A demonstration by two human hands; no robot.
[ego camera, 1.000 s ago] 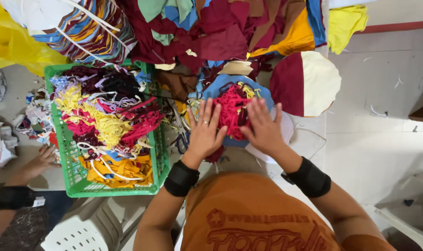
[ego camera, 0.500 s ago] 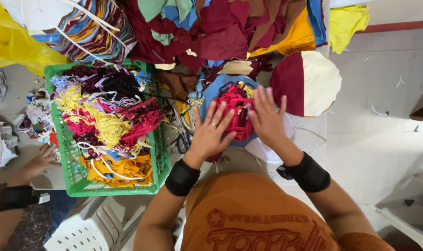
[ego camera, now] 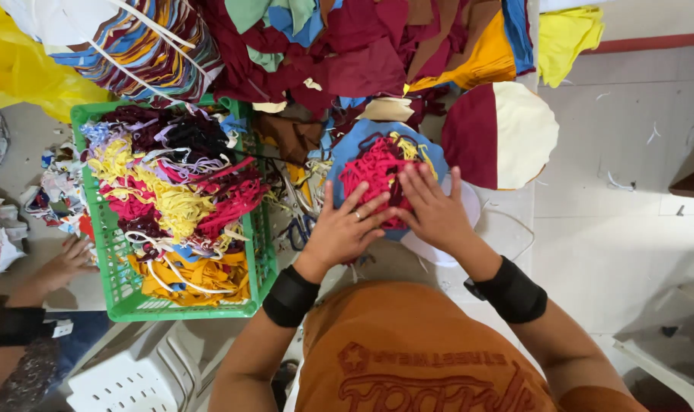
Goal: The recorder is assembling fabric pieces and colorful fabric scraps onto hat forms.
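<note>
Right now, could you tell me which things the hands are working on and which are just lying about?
In hand:
left hand
right hand
red strips
blue fabric piece

Lying about:
green basket
maroon-and-cream round piece
yellow bag
white stool

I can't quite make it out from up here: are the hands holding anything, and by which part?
Both hands, left and right, press flat on the near edge of a pile of red fabric strips; nothing is lifted or gripped.

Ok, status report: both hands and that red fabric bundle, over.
Left hand and right hand flat on red strip bundle, nothing gripped. Bundle sits on blue cloth round. Green basket of scraps close at left; another person's hand beyond it.
</note>
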